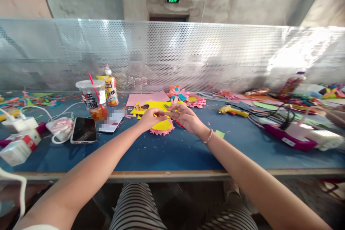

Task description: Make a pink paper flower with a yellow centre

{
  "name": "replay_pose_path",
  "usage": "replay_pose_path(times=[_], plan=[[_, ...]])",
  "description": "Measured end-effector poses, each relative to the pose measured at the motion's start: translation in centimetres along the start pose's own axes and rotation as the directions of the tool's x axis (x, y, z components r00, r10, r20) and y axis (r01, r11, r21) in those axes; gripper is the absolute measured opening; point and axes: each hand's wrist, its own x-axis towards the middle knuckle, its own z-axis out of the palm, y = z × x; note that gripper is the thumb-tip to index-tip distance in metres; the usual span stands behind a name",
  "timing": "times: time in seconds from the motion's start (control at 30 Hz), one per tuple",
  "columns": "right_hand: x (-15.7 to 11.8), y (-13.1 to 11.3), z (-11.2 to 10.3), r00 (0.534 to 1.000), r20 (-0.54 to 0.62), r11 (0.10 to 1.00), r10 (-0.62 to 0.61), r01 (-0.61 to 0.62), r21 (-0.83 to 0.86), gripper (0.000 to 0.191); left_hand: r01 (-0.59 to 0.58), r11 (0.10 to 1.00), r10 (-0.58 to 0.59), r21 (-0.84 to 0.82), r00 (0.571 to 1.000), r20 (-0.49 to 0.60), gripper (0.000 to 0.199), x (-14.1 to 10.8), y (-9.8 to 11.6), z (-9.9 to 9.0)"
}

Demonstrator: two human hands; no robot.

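Note:
My left hand [153, 119] is closed in a pinch above the table's middle, its fingertips near those of my right hand. My right hand [188, 119] has bent fingers drawn together. Anything between the fingertips is too small to make out. Just under both hands lies a paper flower [162, 126] with a yellow centre and a fringed pink edge. Behind it is a cut sheet of yellow paper [154, 105], partly hidden by my hands. Below my right hand a bit of something red [180, 125] shows, mostly covered.
More pink paper flowers [195, 100] and pink paper [147, 97] lie behind. On the left stand a drink cup [93, 97], a bottle [111, 88] and a phone [84, 129]. A yellow glue gun [234, 110] and purple power strip [289, 138] are right. A perforated metal screen [167, 50] closes the back.

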Motion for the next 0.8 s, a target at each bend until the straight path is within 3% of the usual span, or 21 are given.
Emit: replay_pose_path(times=[0.17, 0.37, 0.57, 0.8], plan=[[1.5, -0.4, 0.5, 0.999, 0.014, 0.993, -0.04, 0.041, -0.107, 0.028, 0.078, 0.964, -0.092, -0.255, 0.995, -0.045, 0.033, 0.1, 0.0, -0.4], [3.8, 0.1, 1.2, 0.997, -0.019, 0.973, -0.078, 0.072, -0.221, 0.023, 0.079, 0.932, -0.131, -0.354, 0.984, -0.124, 0.031, 0.6, -1.1, -1.2], [3.3, 1.9, 1.3, 0.988, -0.156, 1.0, 0.009, -0.008, 0.011, 0.028, 0.097, 0.93, -0.161, -0.355, 0.975, -0.155, 0.022, 0.8, -2.4, -1.4], [2.3, 2.1, 1.0, 0.972, -0.146, 0.963, 0.184, -0.148, 0.226, 0.022, 0.039, 0.984, -0.067, -0.176, 0.985, -0.158, 0.017, 0.4, -1.3, -1.6]])
